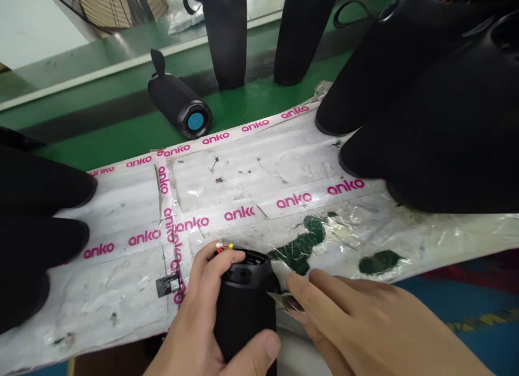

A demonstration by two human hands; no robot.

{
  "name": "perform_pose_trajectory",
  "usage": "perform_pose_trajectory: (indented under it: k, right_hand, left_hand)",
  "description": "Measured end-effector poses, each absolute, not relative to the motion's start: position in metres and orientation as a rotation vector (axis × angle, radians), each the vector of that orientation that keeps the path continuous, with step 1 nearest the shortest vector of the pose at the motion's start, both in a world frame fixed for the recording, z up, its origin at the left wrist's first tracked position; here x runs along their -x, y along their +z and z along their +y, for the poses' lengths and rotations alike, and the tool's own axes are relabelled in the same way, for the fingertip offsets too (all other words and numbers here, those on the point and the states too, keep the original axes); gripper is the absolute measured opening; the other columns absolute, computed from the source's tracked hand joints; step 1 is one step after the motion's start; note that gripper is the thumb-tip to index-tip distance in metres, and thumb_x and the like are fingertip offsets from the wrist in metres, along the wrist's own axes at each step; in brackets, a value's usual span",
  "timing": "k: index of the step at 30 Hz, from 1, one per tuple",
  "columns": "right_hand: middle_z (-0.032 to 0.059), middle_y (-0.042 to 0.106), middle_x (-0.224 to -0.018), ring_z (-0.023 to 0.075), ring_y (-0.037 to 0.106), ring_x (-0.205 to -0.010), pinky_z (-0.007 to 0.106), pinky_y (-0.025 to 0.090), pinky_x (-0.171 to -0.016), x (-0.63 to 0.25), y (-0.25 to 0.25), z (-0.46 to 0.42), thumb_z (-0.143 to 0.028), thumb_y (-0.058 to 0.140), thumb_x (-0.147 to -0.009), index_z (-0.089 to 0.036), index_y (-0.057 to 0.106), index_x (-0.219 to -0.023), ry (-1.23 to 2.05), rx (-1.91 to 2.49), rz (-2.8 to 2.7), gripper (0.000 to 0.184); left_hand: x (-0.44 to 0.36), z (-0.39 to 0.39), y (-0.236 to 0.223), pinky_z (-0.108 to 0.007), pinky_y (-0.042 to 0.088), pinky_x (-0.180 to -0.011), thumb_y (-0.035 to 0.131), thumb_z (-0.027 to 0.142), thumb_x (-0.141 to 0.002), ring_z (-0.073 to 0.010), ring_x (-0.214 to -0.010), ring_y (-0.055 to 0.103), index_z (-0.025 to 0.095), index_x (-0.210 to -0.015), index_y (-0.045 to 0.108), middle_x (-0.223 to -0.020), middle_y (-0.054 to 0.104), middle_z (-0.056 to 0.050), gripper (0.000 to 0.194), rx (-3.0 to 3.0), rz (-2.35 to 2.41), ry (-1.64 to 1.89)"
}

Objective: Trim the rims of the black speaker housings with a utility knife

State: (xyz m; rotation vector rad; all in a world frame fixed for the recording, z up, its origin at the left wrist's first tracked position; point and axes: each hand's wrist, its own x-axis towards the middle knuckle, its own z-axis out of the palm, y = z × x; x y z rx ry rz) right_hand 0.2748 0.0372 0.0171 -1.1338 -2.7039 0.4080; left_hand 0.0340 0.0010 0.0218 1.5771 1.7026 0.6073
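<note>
My left hand point(214, 316) is closed around a black cylindrical speaker point(246, 306), held upright at the near edge of the bench. Its top end is open, and thin wires with small white and yellow connectors point(230, 247) stick out beside my index finger. Pinched in my right hand point(344, 311) is a small pointed metal blade point(286, 301), its tip close to the speaker's upper right side. Whether the tip touches the fabric, I cannot tell. My fingers cover the rear part of the blade.
Another speaker point(178, 103) with a strap and blue end disc lies on the green surface point(109, 141). Several black speaker bodies stand at right point(430, 111), at left point(40, 181) and at the back point(227, 35). Pink-lettered tape crosses the worn white bench cover point(247, 173). A dark label point(167, 284) lies left.
</note>
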Motion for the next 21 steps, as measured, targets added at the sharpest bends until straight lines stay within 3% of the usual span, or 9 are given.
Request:
perform_pose_trajectory:
  k: [3,6,10,16,21]
  right_hand:
    - [-0.0035,0.068,-0.083,0.0173,0.064,-0.057,0.033,0.039,-0.048,-0.268,0.017,0.038,-0.007,0.048,-0.082,-0.023,0.055,-0.125,0.429,1.117,-2.677,0.047]
    - [-0.0063,0.066,-0.078,0.0165,0.061,-0.050,0.035,0.039,-0.046,-0.263,0.013,0.041,-0.008,0.050,-0.075,-0.024,0.055,-0.122,0.391,1.112,-2.644,0.050]
    - [-0.0077,0.064,-0.072,0.0162,0.058,-0.045,0.036,0.036,-0.043,-0.260,0.008,0.044,-0.011,0.054,-0.069,-0.025,0.056,-0.115,0.338,1.128,-2.597,0.049]
    - [-0.0060,0.068,-0.083,0.0163,0.064,-0.055,0.034,0.038,-0.047,-0.263,0.014,0.043,-0.006,0.055,-0.071,-0.025,0.053,-0.126,0.432,1.111,-2.674,0.059]
    - [-0.0067,0.067,-0.082,0.0166,0.062,-0.055,0.035,0.038,-0.049,-0.263,0.016,0.042,-0.007,0.055,-0.072,-0.026,0.052,-0.123,0.430,1.136,-2.684,0.054]
  left_hand:
    - [-0.035,-0.005,0.022,-0.055,0.064,-0.105,0.074,0.035,-0.092,-0.0392,-0.146,0.059,0.042,-0.150,0.048,-0.162,0.041,-0.009,0.063,-1.522,1.667,0.579]
    - [-0.031,-0.009,0.017,-0.064,0.052,-0.120,0.074,0.038,-0.094,-0.0387,-0.151,0.055,0.048,-0.153,0.043,-0.165,0.038,-0.007,0.068,-1.543,1.618,0.582]
    - [-0.027,-0.011,0.013,-0.060,0.053,-0.121,0.083,0.034,-0.089,-0.0398,-0.154,0.052,0.048,-0.154,0.043,-0.167,0.038,-0.007,0.077,-1.555,1.594,0.578]
    - [-0.033,-0.009,0.017,-0.059,0.051,-0.123,0.084,0.022,-0.082,-0.0422,-0.158,0.046,0.044,-0.153,0.045,-0.166,0.038,-0.009,0.085,-1.490,1.614,0.583]
    - [-0.032,-0.007,0.017,-0.061,0.052,-0.121,0.084,0.024,-0.083,-0.0435,-0.158,0.045,0.046,-0.151,0.045,-0.165,0.036,-0.008,0.082,-1.452,1.582,0.559]
